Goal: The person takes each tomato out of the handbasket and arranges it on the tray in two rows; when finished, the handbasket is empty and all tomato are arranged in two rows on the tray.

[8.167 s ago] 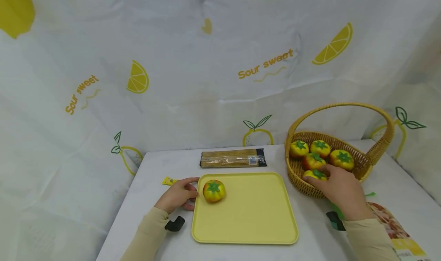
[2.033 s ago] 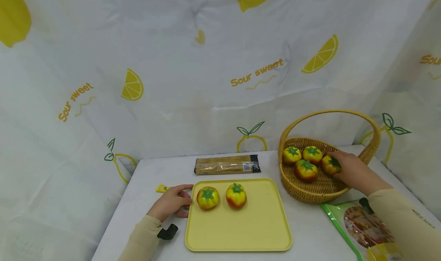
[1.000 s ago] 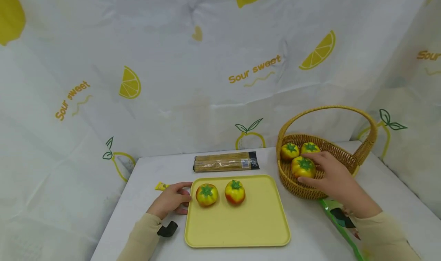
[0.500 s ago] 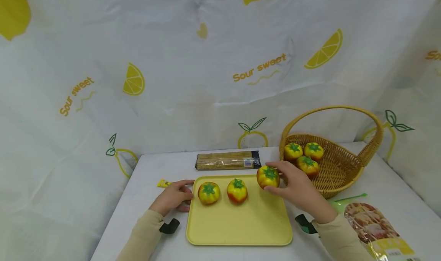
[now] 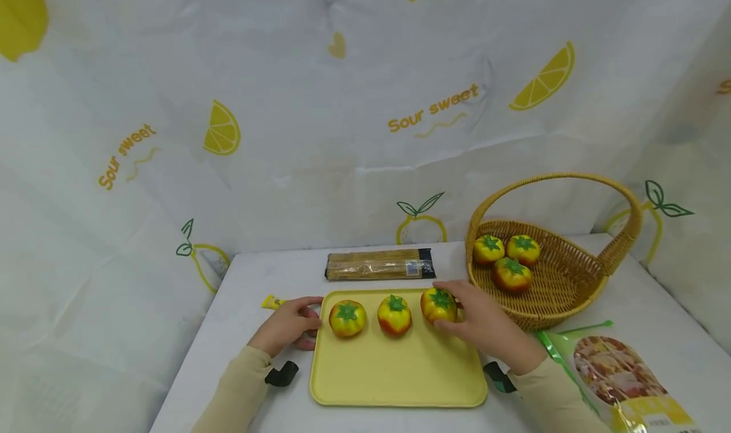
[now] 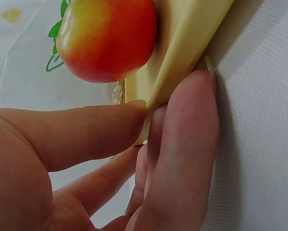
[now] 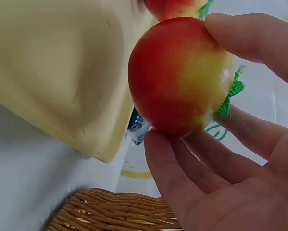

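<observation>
Yellow plastic makes up the tray at the middle of the white desk, and three toy tomatoes stand in a row along its far edge. The right hand grasps the rightmost tomato, its thumb and fingers curled round the fruit; the right wrist view shows the thumb over the top and the fingers under it, with the tomato at the tray's far right corner. From these views it cannot be told whether the tomato already rests on the tray. The left hand pinches the tray's left rim, and in the left wrist view the thumb and a finger press against that edge just below the left tomato. The left tomato and the middle tomato stand apart from each other on the tray. To the right, a wicker basket with a tall handle holds three more tomatoes. A packet of bamboo skewers lies behind the tray, a small yellow sachet lies near the left hand, and a printed snack bag lies at the desk's near right.
</observation>
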Action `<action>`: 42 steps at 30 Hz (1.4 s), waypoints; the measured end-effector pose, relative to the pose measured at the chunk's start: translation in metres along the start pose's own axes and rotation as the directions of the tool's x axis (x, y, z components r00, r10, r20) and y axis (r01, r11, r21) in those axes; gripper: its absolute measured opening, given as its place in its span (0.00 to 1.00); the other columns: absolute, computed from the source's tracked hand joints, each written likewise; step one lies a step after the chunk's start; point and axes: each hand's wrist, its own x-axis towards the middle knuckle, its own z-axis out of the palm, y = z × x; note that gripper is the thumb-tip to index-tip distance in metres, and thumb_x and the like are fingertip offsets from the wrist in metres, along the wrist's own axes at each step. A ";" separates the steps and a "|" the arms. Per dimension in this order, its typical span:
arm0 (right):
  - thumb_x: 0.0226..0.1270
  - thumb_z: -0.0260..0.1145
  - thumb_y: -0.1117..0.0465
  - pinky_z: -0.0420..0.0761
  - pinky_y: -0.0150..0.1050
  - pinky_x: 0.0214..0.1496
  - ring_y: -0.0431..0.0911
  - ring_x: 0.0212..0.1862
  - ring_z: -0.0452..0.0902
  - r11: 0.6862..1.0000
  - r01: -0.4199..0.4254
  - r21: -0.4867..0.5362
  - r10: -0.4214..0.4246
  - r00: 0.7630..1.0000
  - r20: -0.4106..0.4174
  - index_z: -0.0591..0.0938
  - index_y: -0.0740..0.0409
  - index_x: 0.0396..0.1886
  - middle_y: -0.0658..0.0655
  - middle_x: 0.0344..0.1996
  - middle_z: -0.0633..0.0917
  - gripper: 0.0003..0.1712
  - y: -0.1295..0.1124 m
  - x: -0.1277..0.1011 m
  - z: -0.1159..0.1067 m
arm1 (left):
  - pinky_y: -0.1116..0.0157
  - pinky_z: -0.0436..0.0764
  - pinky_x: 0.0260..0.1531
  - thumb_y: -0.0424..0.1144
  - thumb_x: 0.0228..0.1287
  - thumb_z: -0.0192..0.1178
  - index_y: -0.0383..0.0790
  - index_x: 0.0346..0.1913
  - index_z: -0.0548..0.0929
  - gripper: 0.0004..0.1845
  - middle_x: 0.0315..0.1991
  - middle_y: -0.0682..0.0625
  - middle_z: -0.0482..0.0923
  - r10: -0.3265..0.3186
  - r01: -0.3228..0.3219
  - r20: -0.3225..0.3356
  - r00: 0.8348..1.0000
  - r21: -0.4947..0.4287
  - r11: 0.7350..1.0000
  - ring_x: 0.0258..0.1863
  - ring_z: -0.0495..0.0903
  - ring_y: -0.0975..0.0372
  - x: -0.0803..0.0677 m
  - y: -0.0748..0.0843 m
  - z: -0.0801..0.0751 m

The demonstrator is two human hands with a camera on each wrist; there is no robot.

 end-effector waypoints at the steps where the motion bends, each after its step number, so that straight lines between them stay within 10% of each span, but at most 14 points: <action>1: 0.67 0.81 0.51 0.81 0.67 0.72 0.64 0.69 0.79 1.000 -0.011 0.001 0.011 1.000 0.008 0.77 0.55 0.76 0.63 0.69 0.82 0.40 0.000 0.000 0.001 | 0.59 0.93 0.31 0.32 0.72 0.68 0.45 0.75 0.78 0.30 0.47 0.43 0.80 -0.002 0.002 0.003 1.000 -0.001 1.000 0.37 0.85 0.57 0.000 -0.001 0.000; 42: 0.65 0.82 0.47 0.82 0.64 0.71 0.61 0.69 0.81 0.997 -0.077 -0.010 0.077 0.995 0.066 0.78 0.56 0.76 0.64 0.70 0.82 0.43 0.001 0.001 0.008 | 0.60 0.93 0.32 0.32 0.73 0.66 0.45 0.76 0.78 0.30 0.49 0.43 0.80 0.013 -0.012 0.016 1.000 -0.014 1.000 0.37 0.85 0.57 -0.002 0.003 -0.001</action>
